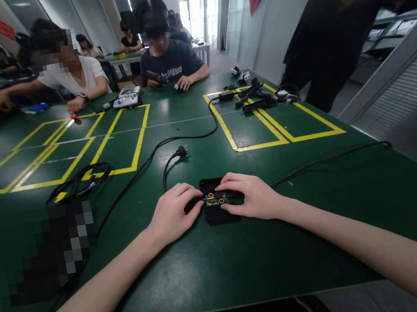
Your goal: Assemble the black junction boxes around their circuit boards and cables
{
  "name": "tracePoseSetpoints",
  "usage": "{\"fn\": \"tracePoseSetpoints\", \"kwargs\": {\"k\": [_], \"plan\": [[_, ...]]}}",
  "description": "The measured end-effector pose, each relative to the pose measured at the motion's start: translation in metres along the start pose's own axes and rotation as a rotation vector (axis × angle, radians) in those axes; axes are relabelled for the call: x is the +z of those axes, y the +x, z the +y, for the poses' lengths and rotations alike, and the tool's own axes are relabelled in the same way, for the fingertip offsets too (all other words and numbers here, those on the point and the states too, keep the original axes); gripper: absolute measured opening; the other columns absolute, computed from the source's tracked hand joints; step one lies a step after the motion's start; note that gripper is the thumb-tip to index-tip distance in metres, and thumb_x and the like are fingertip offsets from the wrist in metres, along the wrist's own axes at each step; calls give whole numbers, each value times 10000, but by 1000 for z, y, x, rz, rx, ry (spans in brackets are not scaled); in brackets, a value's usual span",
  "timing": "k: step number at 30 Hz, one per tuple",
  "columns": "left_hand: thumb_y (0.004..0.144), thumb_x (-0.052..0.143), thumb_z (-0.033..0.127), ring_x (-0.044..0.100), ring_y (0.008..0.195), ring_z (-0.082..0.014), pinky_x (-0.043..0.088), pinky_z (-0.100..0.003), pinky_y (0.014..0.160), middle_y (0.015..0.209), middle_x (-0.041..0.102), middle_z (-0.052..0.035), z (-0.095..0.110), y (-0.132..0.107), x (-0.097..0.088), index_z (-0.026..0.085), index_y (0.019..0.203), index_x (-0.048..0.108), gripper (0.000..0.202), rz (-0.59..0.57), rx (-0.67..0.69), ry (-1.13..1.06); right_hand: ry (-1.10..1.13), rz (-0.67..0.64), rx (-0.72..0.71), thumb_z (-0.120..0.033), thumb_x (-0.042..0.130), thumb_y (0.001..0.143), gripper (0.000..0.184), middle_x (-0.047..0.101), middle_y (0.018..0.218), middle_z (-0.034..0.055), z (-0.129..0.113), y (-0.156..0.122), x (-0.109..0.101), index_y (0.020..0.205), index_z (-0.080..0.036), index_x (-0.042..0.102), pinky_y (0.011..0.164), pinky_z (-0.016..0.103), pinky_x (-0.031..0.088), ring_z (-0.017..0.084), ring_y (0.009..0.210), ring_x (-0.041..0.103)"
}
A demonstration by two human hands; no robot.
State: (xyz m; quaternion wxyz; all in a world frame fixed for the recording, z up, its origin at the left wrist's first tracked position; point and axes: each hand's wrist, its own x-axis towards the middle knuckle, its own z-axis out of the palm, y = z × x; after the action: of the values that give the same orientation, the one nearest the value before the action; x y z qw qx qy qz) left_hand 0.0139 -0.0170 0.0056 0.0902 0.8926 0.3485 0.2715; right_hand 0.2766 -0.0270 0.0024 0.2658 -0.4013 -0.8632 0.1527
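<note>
A small black open casing [216,215] lies on the green table [220,267] in front of me, with a green circuit board and orange parts showing inside. My left hand [173,213] grips its left side with curled fingers. My right hand [250,195] holds its right side, fingers bent over the top edge. A black cable with a plug [181,151] runs from the casing area toward the table's middle.
Yellow taped rectangles [109,141] mark the table. A coiled black cable [77,187] lies at left, a pile of black adapters and cords [262,97] at far right. Two seated people work at the far side; a person in black stands at right.
</note>
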Motion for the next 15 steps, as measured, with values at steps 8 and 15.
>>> {"fn": "tracePoseSetpoints", "kwargs": {"k": [8, 15], "plan": [[1027, 554, 569, 530, 1407, -410, 401, -722, 1152, 1537, 560, -217, 10, -12, -8, 213, 1553, 498, 637, -112, -182, 303, -47, 79, 48, -284, 741, 893, 257, 734, 1105, 89, 3, 0, 4, 1140, -211, 756, 836, 396, 622, 261, 980, 734], [983, 515, 722, 350, 1544, -490, 236, -868, 1140, 1647, 446, -215, 10, -20, -25, 255, 1530, 549, 720, -86, -353, 448, -60, 112, 98, -310, 716, 916, 259, 737, 1113, 87, 8, 2, 3, 1159, -234, 764, 828, 406, 638, 266, 974, 738]]}}
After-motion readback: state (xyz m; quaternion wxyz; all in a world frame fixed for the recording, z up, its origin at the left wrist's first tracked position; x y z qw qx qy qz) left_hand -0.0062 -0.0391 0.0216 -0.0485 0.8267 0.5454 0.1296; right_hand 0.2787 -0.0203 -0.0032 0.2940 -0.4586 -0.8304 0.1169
